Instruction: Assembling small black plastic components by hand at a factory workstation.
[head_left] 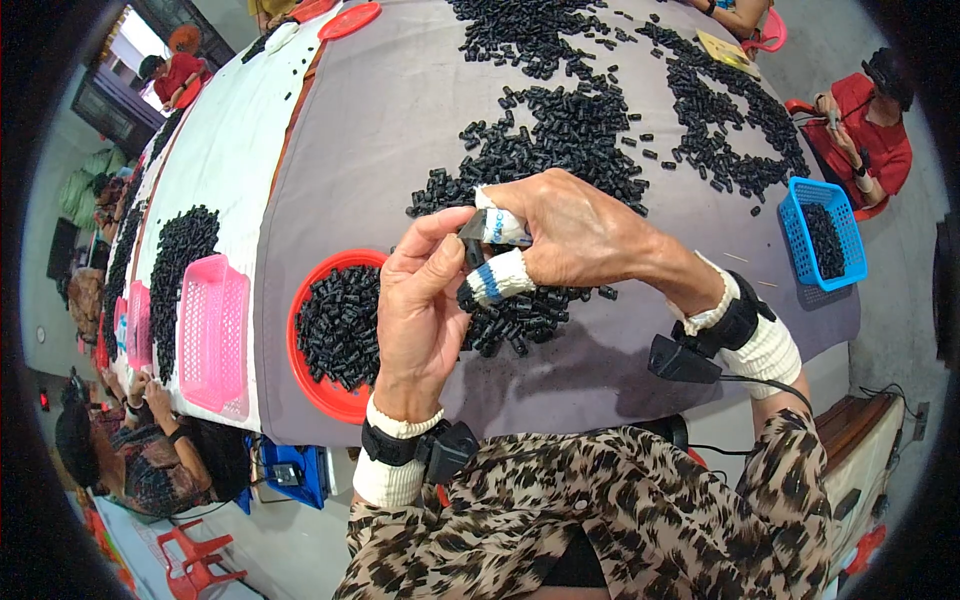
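My left hand (420,310) is raised over the table with its thumb and fingers pinched on a small black tubular piece (474,246). Against it, my right hand (585,230) is closed, with white wrapping on the thumb and a white, blue-striped knitted cover on a finger. Whether the right fingers also grip a small tool is hidden. Beneath my hands spreads a heap of similar black pieces (540,130). Close to my left hand, a round red basin (345,406) is filled with more of them.
A pink basket (213,385) stands left of the basin, on white cloth. At the right edge, a blue basket (800,232) holds black pieces. Two thin sticks lie near it. Several people sit around the table, and a red stool (195,550) is at lower left.
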